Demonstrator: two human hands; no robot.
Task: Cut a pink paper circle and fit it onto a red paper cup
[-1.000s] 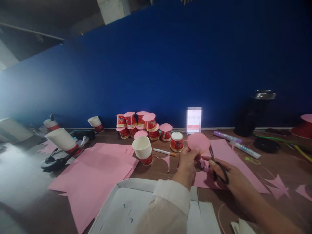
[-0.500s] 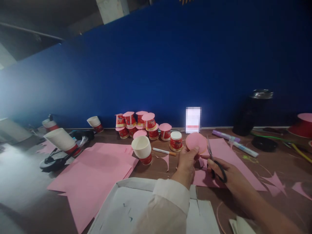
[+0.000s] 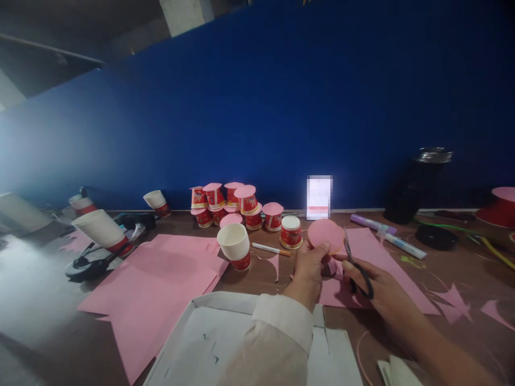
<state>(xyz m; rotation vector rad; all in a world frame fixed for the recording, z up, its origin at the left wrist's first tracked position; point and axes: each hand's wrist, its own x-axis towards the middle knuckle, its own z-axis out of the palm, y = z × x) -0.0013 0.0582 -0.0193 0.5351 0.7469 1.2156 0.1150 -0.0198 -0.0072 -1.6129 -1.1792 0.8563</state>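
My left hand (image 3: 309,268) pinches a pink paper circle (image 3: 325,236) by its lower edge, thumb on top. My right hand (image 3: 364,276) is closed around the black handles of a pair of scissors (image 3: 358,271). The scissor blades point up and lie against the right rim of the circle. Beneath both hands a pink paper sheet (image 3: 386,268) lies on the brown table. An upside-down red paper cup (image 3: 291,233) with a bare white base stands just left of the circle.
Several red cups topped with pink discs (image 3: 246,199) are stacked by the blue partition (image 3: 257,107). A cream cup (image 3: 234,246), a marker (image 3: 270,250) and pink sheets (image 3: 161,284) are on the left. A white box lid (image 3: 209,321) sits in front; pens (image 3: 402,246) and paper scraps (image 3: 453,303) lie right.
The paper circle and the scissors have shifted very slightly right, and the circle shows a bit wider and rounder. Both hands keep their hold; the rest looks the same.
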